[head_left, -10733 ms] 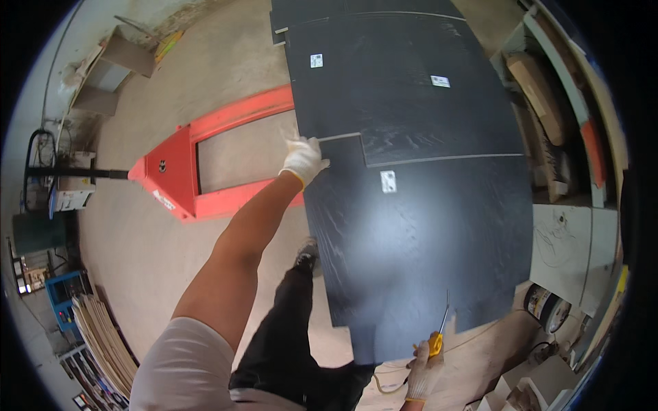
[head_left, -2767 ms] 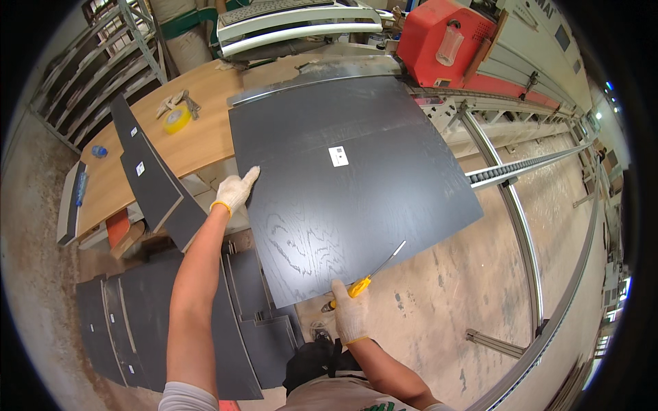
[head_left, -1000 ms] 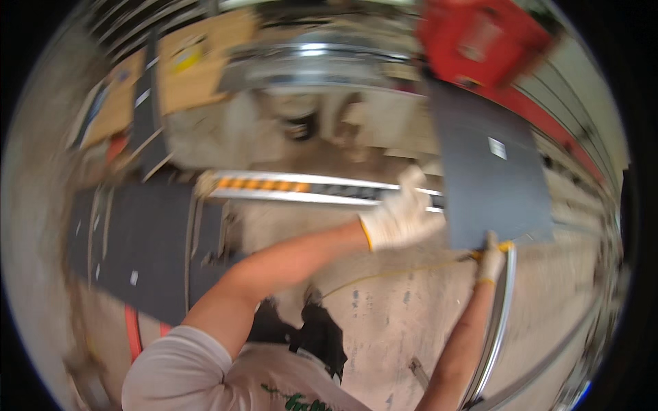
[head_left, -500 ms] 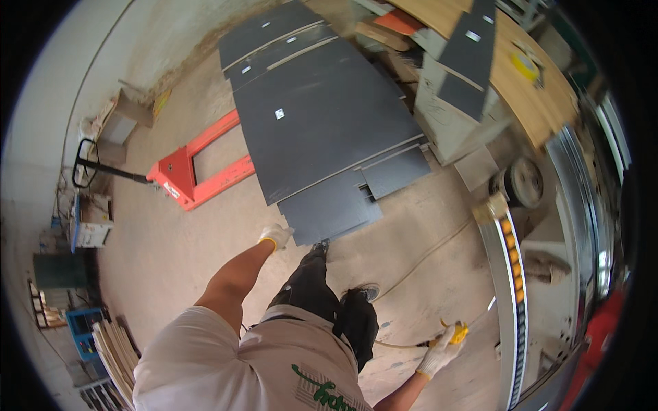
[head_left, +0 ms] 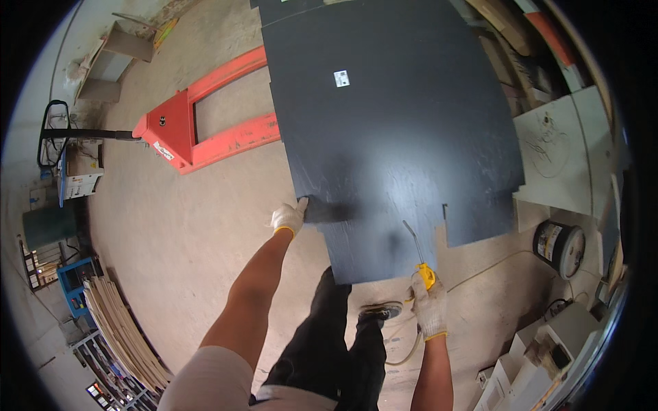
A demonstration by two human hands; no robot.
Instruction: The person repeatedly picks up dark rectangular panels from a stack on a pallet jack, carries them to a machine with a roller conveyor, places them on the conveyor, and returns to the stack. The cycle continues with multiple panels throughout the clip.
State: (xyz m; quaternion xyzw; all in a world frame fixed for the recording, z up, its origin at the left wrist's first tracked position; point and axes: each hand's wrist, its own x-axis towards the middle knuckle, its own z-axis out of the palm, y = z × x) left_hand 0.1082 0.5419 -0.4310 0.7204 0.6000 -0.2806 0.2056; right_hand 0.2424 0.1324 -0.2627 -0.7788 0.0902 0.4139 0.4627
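Observation:
A yellow air blow gun (head_left: 426, 276) with a thin bent metal nozzle is in my gloved right hand (head_left: 428, 305), fingers wrapped round its body. Its nozzle points away from me over the near part of a large dark grey panel (head_left: 384, 157), which bears a small white label (head_left: 341, 79). At the panel's left edge, near its front corner, my gloved left hand (head_left: 288, 216) is closed on the rim, thumb at the top. A light hose (head_left: 411, 349) runs down behind my right wrist.
Left of the panel stands a red pallet truck (head_left: 175, 130), its forks reaching under the panel. A dark bucket (head_left: 558, 248) and pale cabinet parts (head_left: 541, 349) lie on the right. Wooden strips (head_left: 123, 335) lean at the lower left. My shoe (head_left: 382, 310) is near the panel.
My right hand has swung in from the far right and brought the blow gun over the panel. My left hand has come onto the panel's edge. The view has moved closer to the panel.

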